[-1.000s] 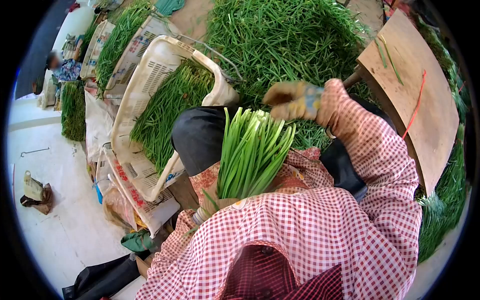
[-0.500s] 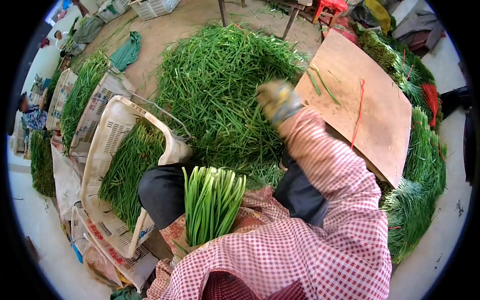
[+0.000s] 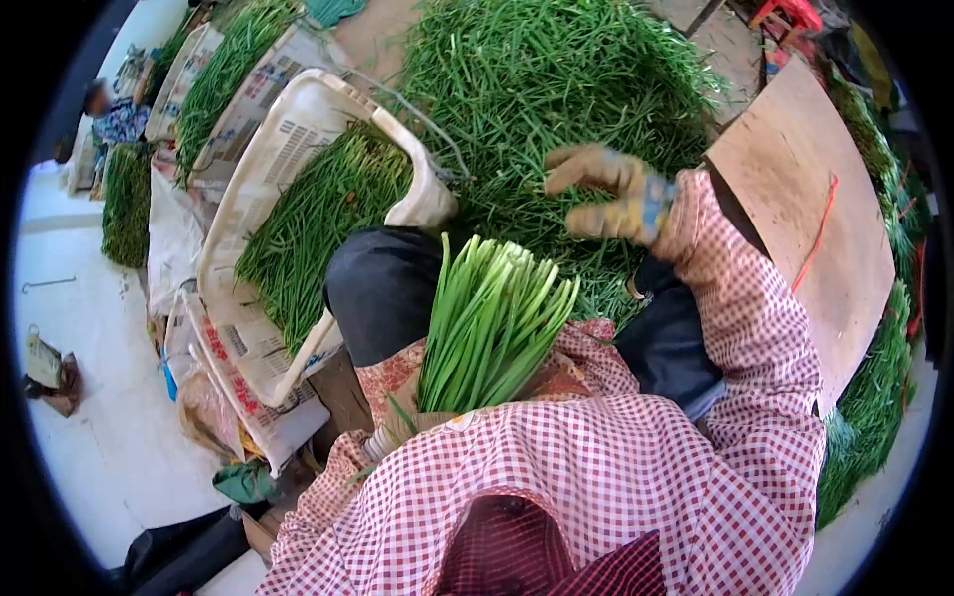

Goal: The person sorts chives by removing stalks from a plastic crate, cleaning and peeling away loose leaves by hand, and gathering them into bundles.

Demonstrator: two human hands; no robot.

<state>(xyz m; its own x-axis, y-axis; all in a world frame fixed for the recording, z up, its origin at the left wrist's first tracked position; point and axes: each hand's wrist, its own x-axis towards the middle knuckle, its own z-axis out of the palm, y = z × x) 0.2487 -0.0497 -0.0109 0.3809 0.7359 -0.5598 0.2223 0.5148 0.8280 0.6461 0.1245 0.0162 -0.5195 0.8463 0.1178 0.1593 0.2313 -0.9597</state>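
A bunch of green stalks (image 3: 492, 323) rises from my lap with its pale ends pointing away from me. My left hand (image 3: 422, 425), gloved and mostly hidden by the sleeve and the leaves, is closed around its lower part. My right hand (image 3: 611, 194), in a dirty glove with blue and yellow patches, hovers over the near right side of a big heap of green stalks (image 3: 537, 89). Its fingers are spread and nothing shows between them. To its right is a brown board (image 3: 810, 189) with a red tie (image 3: 820, 233) on it.
At my left knee, a white plastic basket (image 3: 224, 258) holds more stalks. Further left are more filled baskets (image 3: 248, 109) and a person (image 3: 119, 114). Stalks (image 3: 870, 427) lie past the board at right; a red stool (image 3: 785, 20) is at the back right.
My right hand moved from the heap to the board's edge, then back over the heap, fingers spread. The loose green leaves on the board are gone. The view tilted away and back. The bunch stays in my lap.
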